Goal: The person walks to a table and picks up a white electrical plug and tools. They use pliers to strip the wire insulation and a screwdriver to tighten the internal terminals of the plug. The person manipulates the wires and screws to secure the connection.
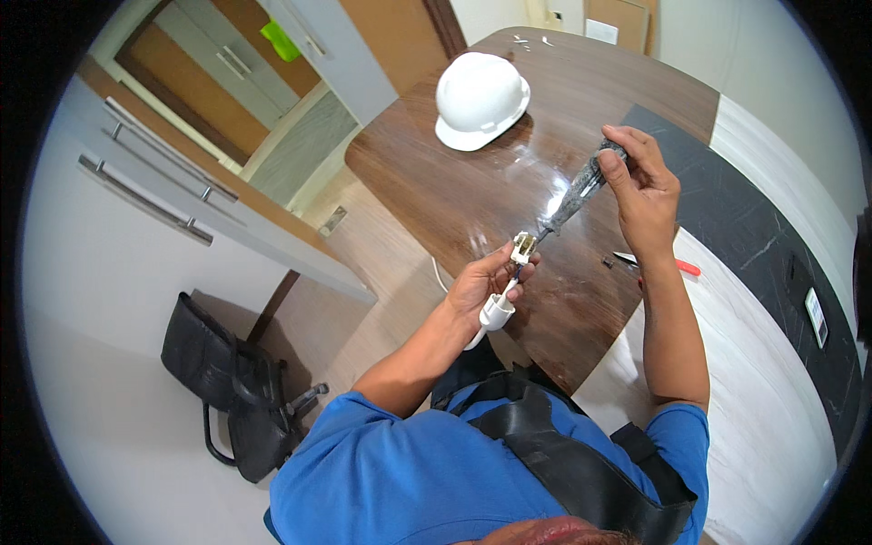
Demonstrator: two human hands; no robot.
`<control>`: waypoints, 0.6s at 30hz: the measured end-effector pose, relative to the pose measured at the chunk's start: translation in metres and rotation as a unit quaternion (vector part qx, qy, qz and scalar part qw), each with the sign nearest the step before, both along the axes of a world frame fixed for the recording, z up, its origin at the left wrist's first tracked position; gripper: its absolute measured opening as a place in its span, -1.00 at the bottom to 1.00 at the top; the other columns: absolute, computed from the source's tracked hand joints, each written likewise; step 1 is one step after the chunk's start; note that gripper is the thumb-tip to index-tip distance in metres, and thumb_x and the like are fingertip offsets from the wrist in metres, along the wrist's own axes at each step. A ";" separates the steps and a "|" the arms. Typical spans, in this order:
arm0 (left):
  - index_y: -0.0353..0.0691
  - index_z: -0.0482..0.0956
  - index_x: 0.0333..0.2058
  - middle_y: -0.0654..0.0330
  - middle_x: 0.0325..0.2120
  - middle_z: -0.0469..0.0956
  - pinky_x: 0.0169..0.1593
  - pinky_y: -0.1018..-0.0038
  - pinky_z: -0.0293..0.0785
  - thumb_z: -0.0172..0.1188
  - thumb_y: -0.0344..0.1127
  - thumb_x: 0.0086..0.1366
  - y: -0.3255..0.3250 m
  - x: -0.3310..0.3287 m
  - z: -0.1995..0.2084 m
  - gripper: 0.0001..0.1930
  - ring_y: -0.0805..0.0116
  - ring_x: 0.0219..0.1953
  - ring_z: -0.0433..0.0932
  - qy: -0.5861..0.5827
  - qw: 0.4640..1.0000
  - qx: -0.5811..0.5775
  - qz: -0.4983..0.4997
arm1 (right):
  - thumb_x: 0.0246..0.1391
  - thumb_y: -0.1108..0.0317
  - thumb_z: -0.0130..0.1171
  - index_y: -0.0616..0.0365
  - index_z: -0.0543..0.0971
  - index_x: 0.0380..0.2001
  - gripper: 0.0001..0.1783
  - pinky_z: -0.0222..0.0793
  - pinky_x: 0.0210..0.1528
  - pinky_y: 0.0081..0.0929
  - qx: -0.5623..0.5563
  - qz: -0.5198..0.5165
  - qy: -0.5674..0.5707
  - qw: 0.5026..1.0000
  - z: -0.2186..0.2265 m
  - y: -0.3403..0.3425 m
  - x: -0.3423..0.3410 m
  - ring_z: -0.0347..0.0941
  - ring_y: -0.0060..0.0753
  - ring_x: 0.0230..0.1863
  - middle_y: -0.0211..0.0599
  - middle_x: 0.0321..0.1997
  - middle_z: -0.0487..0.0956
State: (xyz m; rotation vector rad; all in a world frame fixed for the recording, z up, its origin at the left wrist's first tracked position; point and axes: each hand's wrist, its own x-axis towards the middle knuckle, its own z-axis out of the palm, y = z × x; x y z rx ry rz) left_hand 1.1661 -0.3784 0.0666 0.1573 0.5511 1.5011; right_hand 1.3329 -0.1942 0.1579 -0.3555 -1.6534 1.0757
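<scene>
My left hand (486, 283) pinches an opened white electrical connector (523, 247) with brass-coloured metal inside, above the wooden table. A white cable (510, 289) runs down from it through a loose white plastic housing (497, 312) just below the fingers. In my right hand (647, 186) is a screwdriver (581, 193) with a dark grey handle, its upper end between thumb and fingers. The screwdriver slants down to the left, and its tip meets the connector; whether it sits in a screw is too small to tell.
A white hard hat (480, 100) rests on the brown wooden table (409, 150). Near my right forearm lies a red-handled tool (686, 267), partly hidden. A phone (816, 318) lies on the black strip at right. Small white scraps (522, 40) are far off. A black chair (241, 386) stands left.
</scene>
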 end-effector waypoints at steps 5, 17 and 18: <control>-0.16 0.42 0.09 0.02 -0.10 0.55 -0.49 0.51 0.57 0.07 -0.19 0.43 -0.009 -0.007 -0.002 -0.67 0.35 -0.25 0.63 -0.020 1.000 -0.010 0.016 | 0.21 0.36 0.24 0.23 0.59 0.01 -0.68 0.46 -0.01 -0.60 -0.124 0.071 0.056 0.988 0.004 -0.007 -0.028 0.55 -0.47 -0.09 -0.22 -0.02 0.61; -0.14 0.39 0.09 -0.03 0.02 0.50 -0.51 0.45 0.61 0.07 -0.20 0.43 -0.003 -0.009 -0.009 -0.67 0.29 -0.25 0.65 -0.067 0.997 0.005 0.041 | 0.19 0.32 0.26 0.29 0.62 -0.05 -0.68 0.48 -0.08 -0.58 -0.089 0.042 0.045 0.994 -0.001 0.006 -0.027 0.55 -0.55 -0.20 -0.20 -0.16 0.65; -0.14 0.39 0.09 -0.04 0.04 0.49 -0.51 0.46 0.60 0.07 -0.20 0.43 -0.002 -0.011 -0.012 -0.67 0.29 -0.25 0.65 -0.073 0.997 0.012 0.035 | 0.19 0.32 0.26 0.28 0.63 -0.05 -0.68 0.49 -0.09 -0.58 -0.106 0.059 0.059 0.991 -0.002 0.007 -0.027 0.54 -0.56 -0.22 -0.22 -0.19 0.65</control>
